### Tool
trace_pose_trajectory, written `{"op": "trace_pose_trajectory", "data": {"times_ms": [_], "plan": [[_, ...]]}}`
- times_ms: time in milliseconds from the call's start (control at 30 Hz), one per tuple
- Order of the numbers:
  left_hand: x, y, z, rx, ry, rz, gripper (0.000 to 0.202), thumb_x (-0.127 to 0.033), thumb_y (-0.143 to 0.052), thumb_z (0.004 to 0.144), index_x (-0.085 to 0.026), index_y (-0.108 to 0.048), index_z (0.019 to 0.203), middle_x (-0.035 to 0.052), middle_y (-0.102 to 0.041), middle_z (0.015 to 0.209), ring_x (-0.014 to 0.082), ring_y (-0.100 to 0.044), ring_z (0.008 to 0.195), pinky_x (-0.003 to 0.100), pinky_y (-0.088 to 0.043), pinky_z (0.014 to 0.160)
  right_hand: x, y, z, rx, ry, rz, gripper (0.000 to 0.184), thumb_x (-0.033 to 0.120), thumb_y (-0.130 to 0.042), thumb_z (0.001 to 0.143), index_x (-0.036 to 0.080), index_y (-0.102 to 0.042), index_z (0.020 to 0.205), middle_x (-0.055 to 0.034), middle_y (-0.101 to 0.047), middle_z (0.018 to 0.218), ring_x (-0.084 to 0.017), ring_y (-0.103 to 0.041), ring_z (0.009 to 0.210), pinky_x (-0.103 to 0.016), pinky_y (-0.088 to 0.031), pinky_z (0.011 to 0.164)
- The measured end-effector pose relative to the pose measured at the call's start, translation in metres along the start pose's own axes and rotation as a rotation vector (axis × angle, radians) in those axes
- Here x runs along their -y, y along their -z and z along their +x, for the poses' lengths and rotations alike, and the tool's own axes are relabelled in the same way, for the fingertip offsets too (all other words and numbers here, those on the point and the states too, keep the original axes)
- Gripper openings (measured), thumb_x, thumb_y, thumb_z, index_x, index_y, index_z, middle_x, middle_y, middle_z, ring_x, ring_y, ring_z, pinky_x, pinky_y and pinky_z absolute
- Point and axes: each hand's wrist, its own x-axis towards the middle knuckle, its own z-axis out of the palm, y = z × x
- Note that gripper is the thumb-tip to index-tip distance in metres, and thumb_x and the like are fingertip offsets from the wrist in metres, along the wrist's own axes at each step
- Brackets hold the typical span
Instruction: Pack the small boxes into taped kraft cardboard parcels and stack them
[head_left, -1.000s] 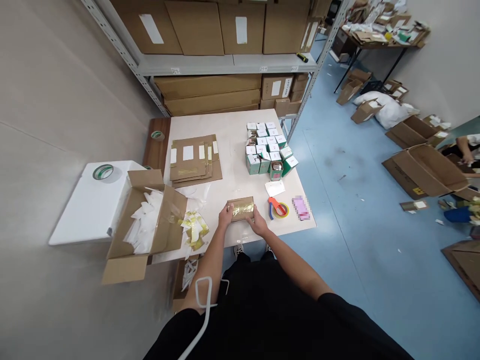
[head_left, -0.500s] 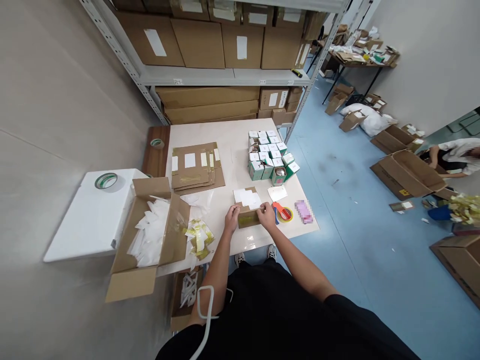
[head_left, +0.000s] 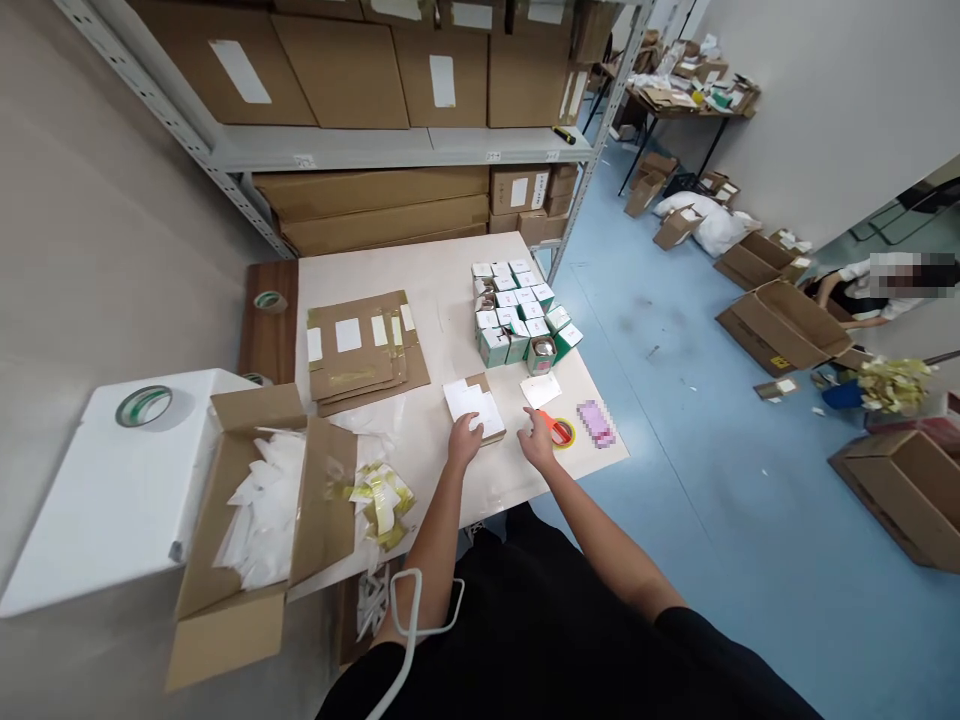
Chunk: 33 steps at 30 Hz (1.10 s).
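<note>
A small flat cardboard box (head_left: 474, 404) with white labels on its upper face lies near the front of the cream table (head_left: 442, 270). My left hand (head_left: 464, 440) rests on the box's near edge, fingers curled down on it. My right hand (head_left: 538, 442) hovers just right of the box, fingers loosely bent, holding nothing that I can see, beside an orange-handled tape dispenser (head_left: 557, 430). A white card (head_left: 541, 390) lies just beyond my right hand.
Several small green-and-white boxes (head_left: 519, 312) stand at the table's right. Flattened cartons (head_left: 364, 345) lie mid-left. An open carton of white bags (head_left: 259, 510) sits at the left by a white board with a tape roll (head_left: 142, 404). Shelves of cartons stand behind; another person crouches far right.
The small box was turned over from its taped brown side to its labelled side and laid flat. My right hand has let go and moved right toward the tape dispenser.
</note>
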Motion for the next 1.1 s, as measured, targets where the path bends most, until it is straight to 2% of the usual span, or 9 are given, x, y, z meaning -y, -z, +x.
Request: {"op": "trace_pose_trajectory", "data": {"times_ms": [100, 200, 333, 467, 567, 700, 833, 1000, 1100], "plan": [[-0.011, -0.025, 0.012, 0.082, 0.046, 0.186, 0.057, -0.039, -0.060, 0.094, -0.022, -0.059, 0.148, 0.0114, -0.043, 0.165, 0.0387, -0.025, 0.158, 0.056, -0.027, 0.126, -0.008, 0.017, 0.023, 0.006, -0.024, 0.011, 0.062, 0.021, -0.055, 0.080, 0.021, -0.058, 0.142, -0.0099, -0.064, 0.140, -0.028, -0.061, 0.126, -0.044, -0.048, 0.111], [-0.010, -0.042, 0.009, 0.139, 0.080, 0.340, 0.074, -0.051, -0.063, 0.094, -0.023, -0.046, 0.160, 0.0118, -0.019, 0.175, 0.0455, -0.006, 0.161, 0.063, -0.023, 0.125, -0.022, 0.034, 0.054, 0.020, -0.100, -0.022, 0.061, 0.023, -0.055, 0.083, 0.020, -0.057, 0.144, -0.0100, -0.060, 0.147, -0.027, -0.056, 0.134, -0.040, -0.044, 0.115], [0.003, -0.044, -0.005, 0.159, 0.056, 0.431, 0.074, -0.058, -0.058, 0.097, -0.029, -0.042, 0.162, 0.0082, -0.018, 0.176, 0.0422, -0.006, 0.162, 0.059, -0.020, 0.127, -0.053, 0.050, 0.105, 0.101, -0.281, -0.119, 0.062, 0.029, -0.057, 0.088, 0.019, -0.052, 0.149, -0.0119, -0.054, 0.155, -0.028, -0.053, 0.140, -0.037, -0.045, 0.112], [0.018, -0.040, -0.018, 0.193, 0.086, 0.459, 0.067, -0.050, -0.055, 0.100, -0.030, -0.041, 0.163, 0.0070, -0.017, 0.176, 0.0416, -0.007, 0.162, 0.059, -0.024, 0.126, -0.088, 0.055, 0.156, 0.252, -0.463, -0.262, 0.066, 0.036, -0.062, 0.091, 0.015, -0.047, 0.153, -0.0178, -0.054, 0.153, -0.030, -0.058, 0.134, -0.034, -0.049, 0.100], [0.025, -0.040, -0.023, 0.215, 0.104, 0.456, 0.066, -0.045, -0.055, 0.100, -0.030, -0.040, 0.163, 0.0056, -0.015, 0.176, 0.0412, -0.006, 0.162, 0.058, -0.023, 0.127, -0.108, 0.050, 0.183, 0.306, -0.514, -0.368, 0.067, 0.042, -0.066, 0.092, 0.013, -0.048, 0.150, -0.0212, -0.054, 0.150, -0.032, -0.059, 0.129, -0.033, -0.050, 0.092], [0.029, -0.037, -0.021, 0.253, 0.119, 0.442, 0.068, -0.042, -0.058, 0.099, -0.032, -0.039, 0.163, 0.0041, -0.013, 0.176, 0.0427, -0.005, 0.161, 0.059, -0.024, 0.126, -0.123, 0.035, 0.196, 0.248, -0.488, -0.507, 0.058, 0.044, -0.075, 0.087, 0.014, -0.057, 0.132, -0.0235, -0.056, 0.140, -0.034, -0.056, 0.125, -0.034, -0.048, 0.084], [0.031, -0.031, -0.019, 0.289, 0.130, 0.439, 0.070, -0.042, -0.058, 0.098, -0.032, -0.038, 0.164, 0.0044, -0.012, 0.176, 0.0443, -0.006, 0.161, 0.060, -0.025, 0.125, -0.131, 0.028, 0.196, 0.166, -0.451, -0.522, 0.043, 0.031, -0.079, 0.083, 0.017, -0.059, 0.118, -0.0186, -0.065, 0.123, -0.029, -0.059, 0.109, -0.031, -0.044, 0.076], [0.032, -0.028, -0.016, 0.320, 0.143, 0.445, 0.072, -0.043, -0.058, 0.097, -0.031, -0.037, 0.164, 0.0055, -0.012, 0.177, 0.0447, -0.004, 0.161, 0.060, -0.026, 0.125, -0.138, 0.045, 0.195, 0.193, -0.421, -0.465, 0.010, 0.024, -0.066, 0.093, 0.019, -0.065, 0.102, -0.0088, -0.071, 0.099, -0.020, -0.061, 0.084, -0.027, -0.036, 0.065], [0.033, -0.028, -0.015, 0.302, 0.149, 0.427, 0.071, -0.046, -0.057, 0.096, -0.028, -0.040, 0.163, 0.0071, -0.014, 0.176, 0.0442, -0.004, 0.161, 0.059, -0.027, 0.125, -0.136, 0.060, 0.195, 0.255, -0.347, -0.484, 0.013, 0.025, -0.058, 0.098, 0.018, -0.070, 0.095, -0.0073, -0.072, 0.093, -0.017, -0.061, 0.078, -0.027, -0.034, 0.064]]}}
